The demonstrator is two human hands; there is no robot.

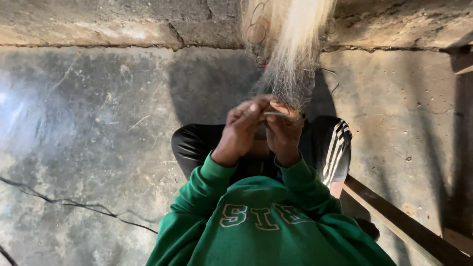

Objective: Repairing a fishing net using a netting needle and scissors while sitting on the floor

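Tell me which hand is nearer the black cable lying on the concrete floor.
Left. The left hand is on the side toward the black cable; the right hand sits farther away, beside it.

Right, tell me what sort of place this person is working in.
Probably a bare workshop or yard corner, not a finished room: a stained, cracked concrete floor, a rough masonry wall, and a fine net hanging from above that both hands, left hand and right hand, are working on.
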